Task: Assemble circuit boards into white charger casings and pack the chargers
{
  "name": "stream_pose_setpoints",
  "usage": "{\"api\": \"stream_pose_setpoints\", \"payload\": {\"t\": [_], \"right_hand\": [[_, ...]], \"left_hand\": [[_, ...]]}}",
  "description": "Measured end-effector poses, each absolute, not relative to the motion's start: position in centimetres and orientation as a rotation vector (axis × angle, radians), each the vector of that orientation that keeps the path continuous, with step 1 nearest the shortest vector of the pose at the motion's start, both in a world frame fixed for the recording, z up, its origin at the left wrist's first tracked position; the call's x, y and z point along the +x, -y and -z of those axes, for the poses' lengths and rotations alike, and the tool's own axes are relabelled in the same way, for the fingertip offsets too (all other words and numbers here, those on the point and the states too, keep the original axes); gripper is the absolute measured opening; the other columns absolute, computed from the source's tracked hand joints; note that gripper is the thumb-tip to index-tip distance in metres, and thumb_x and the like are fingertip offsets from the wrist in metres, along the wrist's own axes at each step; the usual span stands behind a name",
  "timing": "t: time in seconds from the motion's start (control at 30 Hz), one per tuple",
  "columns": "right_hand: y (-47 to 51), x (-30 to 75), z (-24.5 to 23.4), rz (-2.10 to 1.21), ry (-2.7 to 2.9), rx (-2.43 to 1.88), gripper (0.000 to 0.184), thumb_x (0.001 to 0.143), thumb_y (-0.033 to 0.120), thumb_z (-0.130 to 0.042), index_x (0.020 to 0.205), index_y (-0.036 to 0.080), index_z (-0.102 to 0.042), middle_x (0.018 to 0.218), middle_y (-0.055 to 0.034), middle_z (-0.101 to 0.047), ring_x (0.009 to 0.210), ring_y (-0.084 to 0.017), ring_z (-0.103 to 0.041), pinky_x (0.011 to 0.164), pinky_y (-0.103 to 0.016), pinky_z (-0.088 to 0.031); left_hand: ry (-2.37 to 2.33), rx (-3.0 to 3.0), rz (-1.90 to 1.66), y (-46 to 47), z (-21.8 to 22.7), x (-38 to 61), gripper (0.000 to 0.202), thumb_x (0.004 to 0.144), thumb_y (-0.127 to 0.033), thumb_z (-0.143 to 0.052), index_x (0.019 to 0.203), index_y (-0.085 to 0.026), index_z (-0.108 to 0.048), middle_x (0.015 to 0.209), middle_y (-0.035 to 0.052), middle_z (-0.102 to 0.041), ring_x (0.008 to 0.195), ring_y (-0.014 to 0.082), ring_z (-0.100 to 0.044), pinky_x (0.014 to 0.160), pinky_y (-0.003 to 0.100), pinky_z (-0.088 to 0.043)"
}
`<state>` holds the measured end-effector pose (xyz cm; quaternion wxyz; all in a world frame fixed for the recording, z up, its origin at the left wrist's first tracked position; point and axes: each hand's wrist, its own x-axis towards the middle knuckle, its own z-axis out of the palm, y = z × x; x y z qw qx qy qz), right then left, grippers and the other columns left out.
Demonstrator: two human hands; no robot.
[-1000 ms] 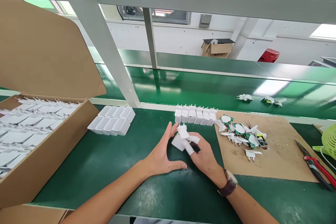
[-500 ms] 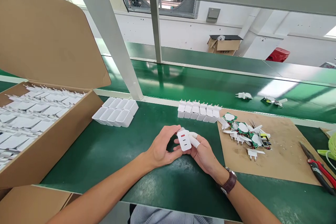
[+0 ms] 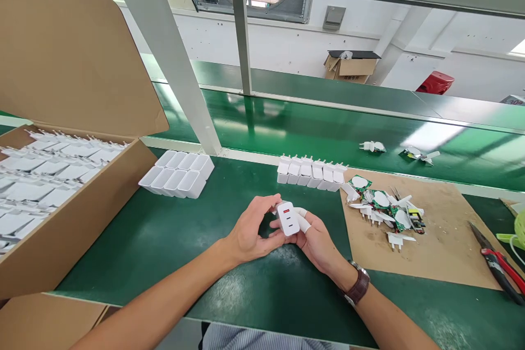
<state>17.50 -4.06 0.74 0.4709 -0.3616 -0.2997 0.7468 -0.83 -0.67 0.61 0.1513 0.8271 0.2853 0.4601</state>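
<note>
Held above the green worktop is a white USB wall charger [image 3: 289, 219], its face with one red port and two dark slots turned up toward me. My left hand [image 3: 256, 229] grips it from the left, thumb at the top and fingers below. On the other side my right hand [image 3: 315, 235], with white finger cots on its fingers, holds the same charger. Behind both hands stands a row of white chargers [image 3: 310, 174] with plug pins pointing up. To the left sits a block of open white charger housings [image 3: 178, 175]. The charger's far side is hidden.
A cardboard box [image 3: 94, 202] full of white plug parts stands at the left. Circuit boards and plug pieces [image 3: 385, 208] lie on a brown board [image 3: 447, 240] at right, beside red-handled pliers [image 3: 496, 262]. A grey post [image 3: 172, 54] rises behind. Two plug assemblies lie on the green belt.
Both hands keep the charger in almost the same place and pose. The view has shifted slightly, and the plug assemblies on the belt have slid left.
</note>
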Motion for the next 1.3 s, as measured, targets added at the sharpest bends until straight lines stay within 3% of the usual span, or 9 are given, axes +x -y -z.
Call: {"api": "stream_pose_setpoints", "payload": {"t": [0.63, 0.8, 0.93, 1.03, 1.13, 1.3], "right_hand": [[4.2, 17.4, -0.7, -1.8, 0.764, -0.899, 0.033, 0.081, 0.043, -0.075, 0.105, 0.021, -0.068, 0.098, -0.0084, -0.078, 0.097, -0.028, -0.075, 0.091, -0.046, -0.058], [4.1, 17.4, -0.4, -1.786, 0.781, -0.923, 0.034, 0.083, 0.047, -0.074, 0.105, 0.022, -0.067, 0.099, -0.0074, -0.077, 0.095, -0.028, -0.075, 0.09, -0.046, -0.059], [4.0, 17.2, 0.6, -1.448, 0.964, -1.012, 0.033, 0.089, 0.053, -0.07, 0.107, 0.025, -0.067, 0.108, -0.0065, -0.075, 0.097, -0.025, -0.072, 0.087, -0.042, -0.061], [4.0, 17.3, 0.6, -1.171, 1.22, -1.0, 0.02, 0.096, 0.044, -0.064, 0.106, 0.027, -0.068, 0.111, -0.0054, -0.072, 0.098, -0.021, -0.07, 0.088, -0.037, -0.06], [3.8, 18.3, -0.6, -0.905, 1.514, -1.001, 0.016, 0.101, 0.032, -0.056, 0.107, 0.026, -0.069, 0.11, -0.0056, -0.071, 0.1, -0.019, -0.069, 0.091, -0.035, -0.057], [0.3, 22.6, -3.8, -0.462, 1.695, -1.172, 0.024, 0.099, 0.022, -0.054, 0.121, 0.025, -0.063, 0.115, -0.0059, -0.069, 0.103, -0.018, -0.066, 0.097, -0.035, -0.055]], "left_hand": [[-0.778, 2.431, -1.339, 0.7, -0.3, -0.9, 0.075, 0.085, -0.02, -0.076, 0.15, -0.019, -0.039, 0.119, 0.0151, -0.067, 0.098, 0.0246, -0.068, 0.083, 0.04, -0.061], [-0.78, 2.445, -1.311, 0.9, -0.3, -0.9, 0.073, 0.085, -0.019, -0.075, 0.149, -0.019, -0.039, 0.119, 0.0148, -0.066, 0.102, 0.0257, -0.067, 0.085, 0.041, -0.059], [-0.927, 2.409, -1.251, 0.8, -0.6, -1.1, 0.077, 0.087, -0.02, -0.07, 0.153, -0.021, -0.031, 0.123, 0.0143, -0.065, 0.107, 0.028, -0.066, 0.091, 0.044, -0.056], [-1.137, 2.321, -1.141, 0.5, -0.2, -1.5, 0.078, 0.088, -0.025, -0.068, 0.155, -0.024, -0.028, 0.121, 0.0113, -0.065, 0.107, 0.0285, -0.066, 0.094, 0.047, -0.055], [-1.229, 2.153, -0.985, -0.1, 1.0, -2.1, 0.079, 0.089, -0.033, -0.066, 0.157, -0.027, -0.025, 0.121, 0.0083, -0.066, 0.109, 0.027, -0.068, 0.094, 0.043, -0.057], [-1.26, 1.982, -0.855, -0.5, 2.5, -2.4, 0.082, 0.088, -0.045, -0.065, 0.159, -0.029, -0.028, 0.128, 0.0076, -0.067, 0.115, 0.027, -0.069, 0.092, 0.035, -0.058]]}}
